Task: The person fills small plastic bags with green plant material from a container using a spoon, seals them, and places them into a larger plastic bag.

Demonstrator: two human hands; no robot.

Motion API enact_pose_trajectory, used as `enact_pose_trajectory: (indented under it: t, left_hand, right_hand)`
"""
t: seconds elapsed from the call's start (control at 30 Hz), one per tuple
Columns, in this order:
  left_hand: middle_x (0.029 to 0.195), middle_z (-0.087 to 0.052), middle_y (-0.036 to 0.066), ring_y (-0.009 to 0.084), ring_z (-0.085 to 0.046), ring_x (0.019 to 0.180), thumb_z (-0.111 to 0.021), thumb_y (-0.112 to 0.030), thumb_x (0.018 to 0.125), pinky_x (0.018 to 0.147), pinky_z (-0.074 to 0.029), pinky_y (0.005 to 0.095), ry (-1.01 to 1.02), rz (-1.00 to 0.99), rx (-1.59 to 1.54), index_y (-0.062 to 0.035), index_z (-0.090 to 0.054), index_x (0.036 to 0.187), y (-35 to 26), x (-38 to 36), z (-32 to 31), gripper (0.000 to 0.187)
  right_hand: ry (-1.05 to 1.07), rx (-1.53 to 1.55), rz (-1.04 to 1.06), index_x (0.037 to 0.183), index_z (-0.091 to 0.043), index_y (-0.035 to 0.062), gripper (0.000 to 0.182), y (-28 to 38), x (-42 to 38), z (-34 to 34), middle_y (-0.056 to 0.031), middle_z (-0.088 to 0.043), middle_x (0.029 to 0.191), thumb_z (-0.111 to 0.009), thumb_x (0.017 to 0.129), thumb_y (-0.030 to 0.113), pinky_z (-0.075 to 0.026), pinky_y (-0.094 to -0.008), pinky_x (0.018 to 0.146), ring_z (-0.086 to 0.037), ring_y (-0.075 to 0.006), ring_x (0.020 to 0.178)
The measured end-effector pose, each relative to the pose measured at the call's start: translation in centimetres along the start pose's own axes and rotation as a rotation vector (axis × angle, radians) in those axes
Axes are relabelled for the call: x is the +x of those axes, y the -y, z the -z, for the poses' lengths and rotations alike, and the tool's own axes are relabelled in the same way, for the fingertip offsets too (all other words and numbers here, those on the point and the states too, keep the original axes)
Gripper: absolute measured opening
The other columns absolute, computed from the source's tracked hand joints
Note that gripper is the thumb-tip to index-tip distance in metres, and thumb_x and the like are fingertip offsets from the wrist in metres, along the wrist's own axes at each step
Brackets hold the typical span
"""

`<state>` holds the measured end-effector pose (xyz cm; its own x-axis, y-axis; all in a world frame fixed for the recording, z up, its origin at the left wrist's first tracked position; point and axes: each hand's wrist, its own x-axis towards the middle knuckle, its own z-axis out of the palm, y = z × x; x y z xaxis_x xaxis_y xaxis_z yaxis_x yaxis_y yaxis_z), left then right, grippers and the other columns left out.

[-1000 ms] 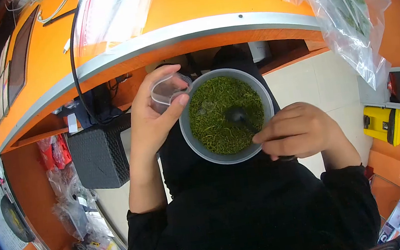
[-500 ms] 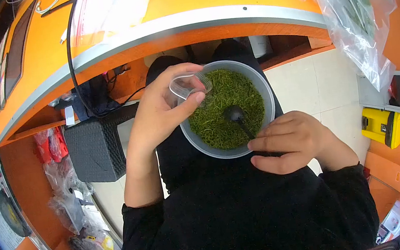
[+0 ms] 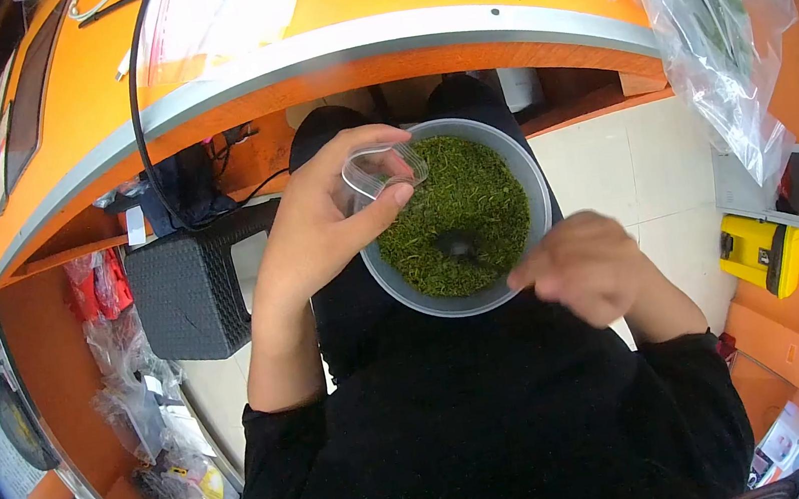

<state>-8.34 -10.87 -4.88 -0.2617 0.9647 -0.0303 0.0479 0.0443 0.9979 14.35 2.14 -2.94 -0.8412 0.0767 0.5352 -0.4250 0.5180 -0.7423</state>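
A grey round tub (image 3: 534, 181) rests on my lap, filled with green, moss-like shredded plant matter (image 3: 456, 181). My left hand (image 3: 327, 198) is closed round a small clear plastic cup (image 3: 361, 172), tilted over the tub's left rim. At the tub's lower right, my right hand (image 3: 589, 270) grips a black spoon (image 3: 459, 245) by its handle; hand and handle are smeared by motion. The spoon's bowl sits down in the green matter, partly hidden by it.
An orange desk with a pale edge (image 3: 391, 28) curves in front of me. Clear plastic bags (image 3: 725, 35) hang over its right side. A black woven box (image 3: 185, 288) stands at left on the floor. A yellow case (image 3: 762, 254) is at far right.
My right hand has shifted slightly right with the spoon, whose bowl has moved a little left and down into the green matter. My left hand and the cup have hardly moved.
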Motion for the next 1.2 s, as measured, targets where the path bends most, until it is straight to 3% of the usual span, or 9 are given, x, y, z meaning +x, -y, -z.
enact_pose_trajectory:
  t: [0.13, 0.17, 0.27, 0.43, 0.53, 0.93, 1.07, 1.13, 1.2]
  left_hand:
    - [0.094, -0.061, 0.006, 0.0136, -0.058, 0.092, -0.066, -0.009, 0.082, 0.082, -0.046, 0.0285, -0.004, -0.020, 0.014, -0.0037, -0.056, 0.117, -0.2, 0.0, 0.0, 0.037]
    - [0.094, -0.061, 0.006, 0.0137, -0.058, 0.092, -0.066, -0.009, 0.082, 0.082, -0.046, 0.0286, -0.003, -0.007, 0.014, -0.0037, -0.056, 0.117, -0.2, -0.1, 0.0, 0.037]
    - [0.095, -0.061, 0.006, 0.0142, -0.058, 0.093, -0.066, -0.010, 0.082, 0.083, -0.046, 0.0289, -0.007, 0.011, -0.029, -0.0037, -0.055, 0.117, -0.2, -0.2, 0.0, 0.037]
    - [0.096, -0.061, 0.005, 0.0138, -0.057, 0.094, -0.066, -0.013, 0.083, 0.084, -0.045, 0.0283, 0.000, 0.003, -0.005, -0.0029, -0.055, 0.118, -0.2, -0.3, 0.2, 0.039]
    - [0.097, -0.060, 0.005, 0.0132, -0.057, 0.094, -0.066, -0.013, 0.083, 0.084, -0.045, 0.0279, -0.011, 0.009, -0.035, -0.0027, -0.055, 0.118, -0.3, -0.4, 0.4, 0.038]
    - [0.097, -0.062, 0.005, 0.0112, -0.057, 0.092, -0.065, -0.009, 0.085, 0.081, -0.044, 0.0244, -0.143, -0.019, -0.069, -0.0031, -0.054, 0.120, -0.3, -1.1, 2.4, 0.038]
    - [0.096, -0.063, 0.006, 0.0125, -0.059, 0.092, -0.065, -0.013, 0.085, 0.081, -0.046, 0.0261, -0.067, 0.082, -0.156, -0.0031, -0.055, 0.119, -0.2, -1.4, 2.2, 0.037]
    - [0.097, -0.063, 0.006, 0.0132, -0.059, 0.093, -0.065, -0.015, 0.085, 0.082, -0.046, 0.0269, -0.037, 0.083, -0.102, -0.0031, -0.055, 0.119, -0.2, -1.3, 1.7, 0.037]
    - [0.097, -0.064, 0.007, 0.0139, -0.060, 0.094, -0.065, -0.016, 0.086, 0.083, -0.047, 0.0277, -0.003, 0.081, -0.051, -0.0031, -0.055, 0.119, -0.4, -1.1, 1.4, 0.037]
  right_hand:
    - [0.013, 0.161, -0.252, 0.111, -0.053, 0.0021, 0.022, -0.9, -1.0, 0.5, -0.0210, -0.068, 0.088, -0.045, 0.091, 0.005, -0.055, -0.0350, 0.063, -0.068, -0.0290, 0.074]
    - [-0.070, 0.234, -0.326, 0.109, -0.057, 0.0000, 0.021, -0.7, -1.3, 0.4, -0.0140, -0.068, 0.086, -0.049, 0.090, 0.002, -0.056, -0.0326, 0.066, -0.068, -0.0232, 0.073]
    - [-0.267, 0.438, -0.471, 0.115, -0.049, -0.0012, 0.024, -1.3, -1.9, -0.2, -0.0174, -0.067, 0.085, -0.049, 0.092, 0.006, -0.057, -0.0331, 0.066, -0.068, -0.0257, 0.076]
    - [-0.482, 0.584, -0.565, 0.115, -0.044, -0.0004, 0.026, -3.0, -2.5, 1.0, -0.0266, -0.064, 0.082, -0.046, 0.095, 0.016, -0.055, -0.0302, 0.055, -0.065, -0.0252, 0.059]
    - [-0.681, 0.612, -0.640, 0.118, -0.041, 0.0015, 0.025, -4.0, -3.2, 1.7, -0.0244, -0.063, 0.082, -0.040, 0.097, 0.016, -0.053, -0.0270, 0.055, -0.063, -0.0226, 0.059]
    - [-0.903, 0.929, -0.557, 0.119, -0.041, 0.0027, 0.023, -6.5, -4.4, 1.9, -0.0238, -0.064, 0.086, -0.038, 0.099, 0.015, -0.054, -0.0275, 0.057, -0.065, -0.0213, 0.062]
    - [-0.624, 0.503, -0.453, 0.118, -0.040, 0.0022, 0.028, -4.1, -2.8, 1.9, -0.0236, -0.063, 0.086, -0.045, 0.097, 0.019, -0.055, -0.0275, 0.059, -0.065, -0.0233, 0.063]
    - [-0.596, 0.398, -0.440, 0.109, -0.050, 0.0007, 0.022, -2.3, -1.8, 1.0, -0.0200, -0.065, 0.087, -0.052, 0.093, 0.017, -0.055, -0.0288, 0.061, -0.067, -0.0231, 0.068]
    - [-0.053, 0.113, -0.541, 0.094, -0.058, 0.0001, 0.011, -0.3, -0.9, 0.9, -0.0152, -0.067, 0.088, -0.056, 0.088, 0.009, -0.055, -0.0319, 0.064, -0.068, -0.0239, 0.072]
